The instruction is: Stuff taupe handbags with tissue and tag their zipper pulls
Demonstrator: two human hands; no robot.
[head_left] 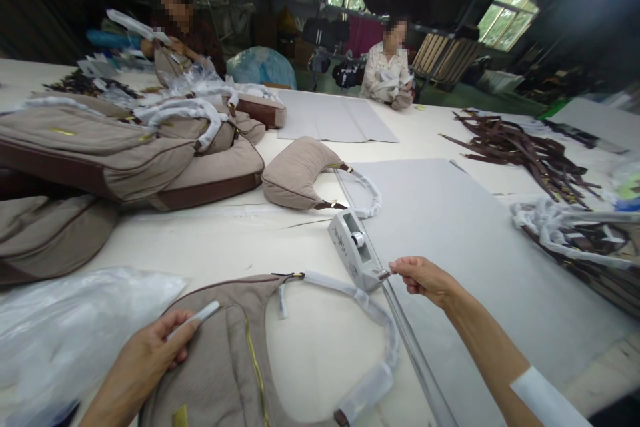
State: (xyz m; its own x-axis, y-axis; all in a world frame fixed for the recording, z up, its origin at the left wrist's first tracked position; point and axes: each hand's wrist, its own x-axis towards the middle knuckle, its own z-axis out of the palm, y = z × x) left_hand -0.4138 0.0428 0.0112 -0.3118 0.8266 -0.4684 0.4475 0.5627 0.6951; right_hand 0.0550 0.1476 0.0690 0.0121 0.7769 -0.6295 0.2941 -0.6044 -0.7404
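A taupe shoulder bag (225, 360) lies in front of me, its strap (350, 293) wrapped in white foam. My left hand (150, 353) rests on the bag and pinches a thin white strip (195, 319). My right hand (423, 278) is closed in a pinch at the cutter end of a grey tape dispenser (353, 247), gripping the tape end there.
Another taupe bag (300, 173) lies beyond the dispenser; a stack of bags (125, 147) fills the left. Clear plastic (60, 320) lies near left. Grey sheets (450, 227) cover the table; dark straps (525, 147) lie right. Two people sit at the far side.
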